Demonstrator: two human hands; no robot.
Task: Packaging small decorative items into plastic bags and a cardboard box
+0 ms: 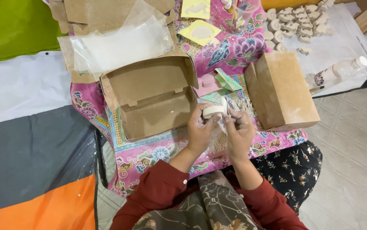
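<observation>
My left hand (199,130) and my right hand (239,132) meet over a pink flowered cloth (145,158) and together hold a small white plaster-like piece (214,110). The left fingers wrap its left end; the right fingers pinch its right side. White dust covers both hands and lies on the cloth beneath them. An open brown cardboard box (151,100) sits just left of my hands, nothing in it. A closed brown box (282,90) stands just to the right.
Clear plastic sheets (121,40) lie on flat cardboard at the back. Yellow cards (199,32), pink and green moulds (217,81), several white cast pieces (296,23) and a clear bottle (337,70) lie beyond. Grey, orange and green mats (25,162) lie left.
</observation>
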